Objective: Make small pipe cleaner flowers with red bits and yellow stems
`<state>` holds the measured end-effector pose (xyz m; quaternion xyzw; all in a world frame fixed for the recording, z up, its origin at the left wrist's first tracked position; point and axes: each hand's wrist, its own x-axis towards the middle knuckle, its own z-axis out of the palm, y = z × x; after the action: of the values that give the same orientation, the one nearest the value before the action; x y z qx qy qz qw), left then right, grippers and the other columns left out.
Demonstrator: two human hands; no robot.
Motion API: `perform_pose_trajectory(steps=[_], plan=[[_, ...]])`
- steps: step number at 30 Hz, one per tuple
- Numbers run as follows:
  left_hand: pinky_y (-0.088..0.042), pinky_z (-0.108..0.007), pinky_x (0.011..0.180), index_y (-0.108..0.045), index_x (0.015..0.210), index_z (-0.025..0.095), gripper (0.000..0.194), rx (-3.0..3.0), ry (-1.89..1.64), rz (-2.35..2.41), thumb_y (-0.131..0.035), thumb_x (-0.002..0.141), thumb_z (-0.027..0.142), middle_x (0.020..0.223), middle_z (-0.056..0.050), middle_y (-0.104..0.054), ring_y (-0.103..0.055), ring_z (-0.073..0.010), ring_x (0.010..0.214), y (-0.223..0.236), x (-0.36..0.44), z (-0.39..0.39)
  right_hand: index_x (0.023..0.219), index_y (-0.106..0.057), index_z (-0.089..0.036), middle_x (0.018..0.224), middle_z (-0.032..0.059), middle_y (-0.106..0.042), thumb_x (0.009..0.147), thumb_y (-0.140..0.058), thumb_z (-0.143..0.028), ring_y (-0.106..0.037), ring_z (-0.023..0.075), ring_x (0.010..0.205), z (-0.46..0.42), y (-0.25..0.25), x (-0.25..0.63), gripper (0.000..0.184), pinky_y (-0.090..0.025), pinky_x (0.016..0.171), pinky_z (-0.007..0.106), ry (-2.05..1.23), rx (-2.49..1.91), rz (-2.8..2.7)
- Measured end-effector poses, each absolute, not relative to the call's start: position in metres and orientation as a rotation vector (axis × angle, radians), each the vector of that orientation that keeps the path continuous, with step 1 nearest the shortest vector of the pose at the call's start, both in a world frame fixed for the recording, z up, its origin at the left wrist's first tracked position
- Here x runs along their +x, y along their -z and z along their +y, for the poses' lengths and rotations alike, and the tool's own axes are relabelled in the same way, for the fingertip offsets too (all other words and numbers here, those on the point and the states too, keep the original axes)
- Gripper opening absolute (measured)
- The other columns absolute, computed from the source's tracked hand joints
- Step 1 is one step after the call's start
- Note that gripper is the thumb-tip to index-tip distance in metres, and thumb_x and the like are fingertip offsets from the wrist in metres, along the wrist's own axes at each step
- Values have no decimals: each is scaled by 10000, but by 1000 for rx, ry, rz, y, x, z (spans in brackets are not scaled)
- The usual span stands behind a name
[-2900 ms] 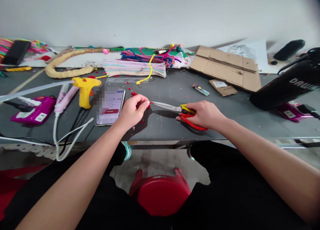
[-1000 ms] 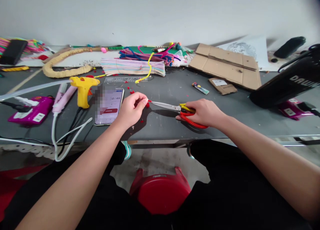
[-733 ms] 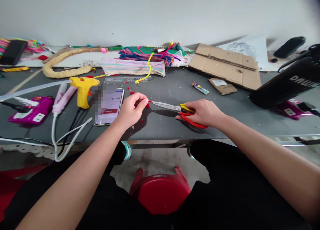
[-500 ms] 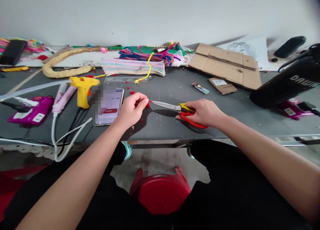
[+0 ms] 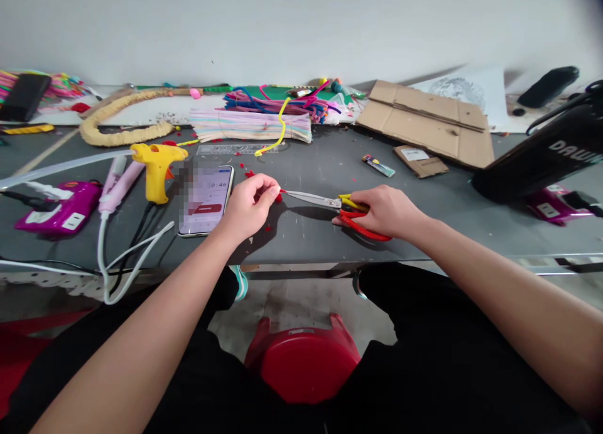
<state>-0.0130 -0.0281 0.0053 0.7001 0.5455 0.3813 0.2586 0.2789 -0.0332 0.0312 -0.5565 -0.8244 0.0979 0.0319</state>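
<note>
My left hand [image 5: 249, 205] is closed in a pinch over the grey table [image 5: 306, 233], holding a small red piece [image 5: 279, 197] at its fingertips. My right hand [image 5: 384, 211] grips the red and yellow handles of a pair of scissors [image 5: 330, 203]. The steel blades point left and their tips meet the red piece at my left fingertips. Tiny red scraps [image 5: 248, 173] lie on the table around my left hand.
A phone [image 5: 207, 198] lies left of my left hand, beside a yellow glue gun [image 5: 157, 167], a pink tool [image 5: 117, 183] and white cables [image 5: 122, 258]. Pipe cleaners [image 5: 254, 126] and flat cardboard [image 5: 424, 123] lie at the back. A black case [image 5: 541, 157] stands right. A red stool [image 5: 301, 362] is below.
Almost nothing has moved. Both hands stay in place with the scissor tips at the red piece; the view has shifted very slightly.
</note>
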Motion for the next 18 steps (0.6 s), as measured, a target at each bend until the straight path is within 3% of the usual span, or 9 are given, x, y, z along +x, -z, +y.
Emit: perform_pose_trajectory(steps=[18], plan=[[-377,-289,585,-606,857,194,192,1885,-1024,1442,-547,907,369,706,-6,-571,-482,-140,620,-5,-14,-28,631,-480,-221,575,-4,-501,773,-535,-798,-410,140,575,-33,-29,280,597,-263,564,287,-353,-1667,-2472]])
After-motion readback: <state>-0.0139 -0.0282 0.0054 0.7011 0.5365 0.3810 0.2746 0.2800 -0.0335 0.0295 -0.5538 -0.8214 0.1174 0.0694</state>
